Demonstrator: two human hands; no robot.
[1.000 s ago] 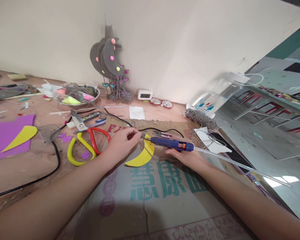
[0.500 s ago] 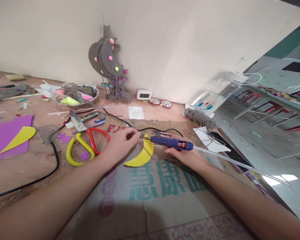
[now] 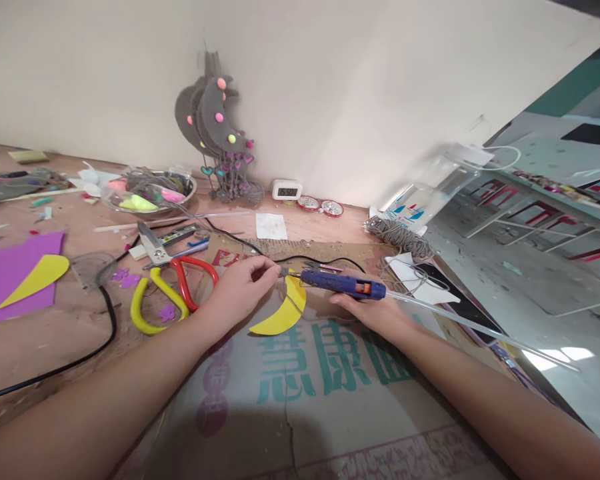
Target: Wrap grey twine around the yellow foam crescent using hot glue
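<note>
On cardboard [image 3: 380, 410] we see a yellow moon [image 3: 284, 316]. Beside it, our left hand [image 3: 245, 290] pinches a grey bit [image 3: 284, 272]; our right hand [image 3: 370, 312] grips a glue gun [image 3: 335, 283].

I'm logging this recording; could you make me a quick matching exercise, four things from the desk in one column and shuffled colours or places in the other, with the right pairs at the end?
Things
1. Glue gun
2. Scissors
3. Crescent piece over the cardboard
4. Digital clock

Descriptions
A. One red handle, one yellow
B. At the foot of the wall
C. Bright yellow
D. Held in the right hand

Pairs: 1-D, 2-A, 3-C, 4-B
</note>
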